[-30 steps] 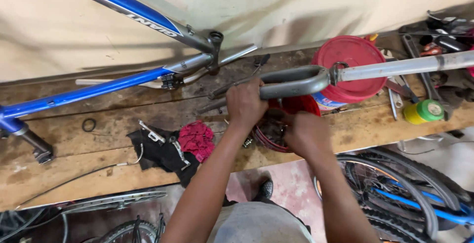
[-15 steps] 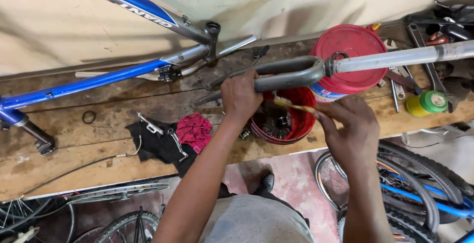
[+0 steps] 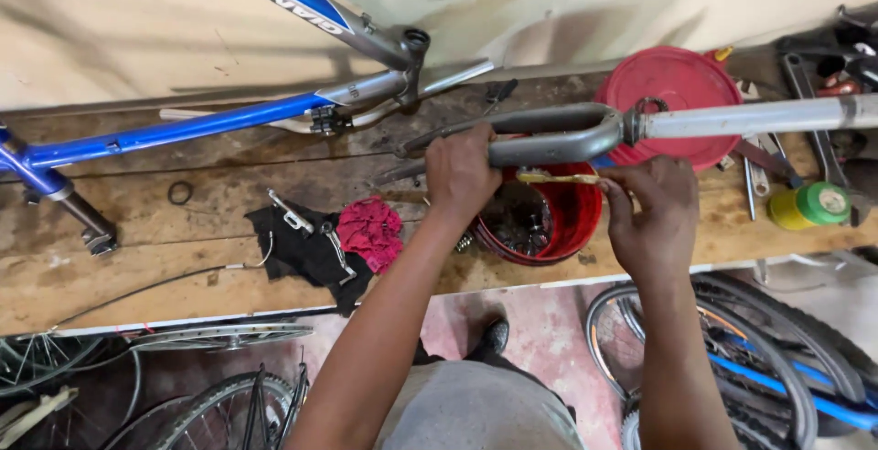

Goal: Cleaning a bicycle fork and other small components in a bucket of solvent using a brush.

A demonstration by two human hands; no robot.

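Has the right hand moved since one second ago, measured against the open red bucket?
Yes. The right hand rose from inside the open red bucket up and to the right, and now holds a small yellowish brush by the grey fork.

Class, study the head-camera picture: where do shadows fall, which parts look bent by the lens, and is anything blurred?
Head view: soft shadows of the blue bike frame and grey fork streak the wall; the workbench edge bows, wide-lens distortion; left hand and right hand look sharp.
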